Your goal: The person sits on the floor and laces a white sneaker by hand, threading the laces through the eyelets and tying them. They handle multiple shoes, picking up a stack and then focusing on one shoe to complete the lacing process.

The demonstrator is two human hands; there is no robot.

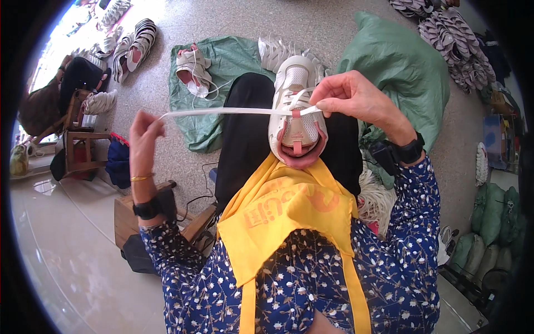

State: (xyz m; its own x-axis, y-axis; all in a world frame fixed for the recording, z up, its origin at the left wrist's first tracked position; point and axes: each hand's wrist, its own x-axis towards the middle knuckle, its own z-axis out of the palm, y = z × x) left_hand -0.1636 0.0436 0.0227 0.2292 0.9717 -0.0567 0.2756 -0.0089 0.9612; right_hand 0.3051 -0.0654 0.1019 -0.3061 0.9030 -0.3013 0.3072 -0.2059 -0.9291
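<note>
A white and pink sneaker [288,131] rests between my knees, its toe pointing away and its pink heel opening toward me. Its white shoelace [228,111] stretches taut to the left, through the pink loop on the tongue. At the far end of that stretch, my left hand [146,133] pinches the lace, well out to the left of the shoe. Close by the sneaker's right side, my right hand [350,100] grips a short length of lace between thumb and fingers. The lower laces cross over the mesh upper.
A second sneaker [192,72] with loose laces lies on a green sheet [192,128] ahead to the left. A full green sack [397,67] stands at the right. White laces [374,200] are bundled beside my right leg. Stacked shoe uppers [456,47] sit far right; a wooden stool [127,217] is left.
</note>
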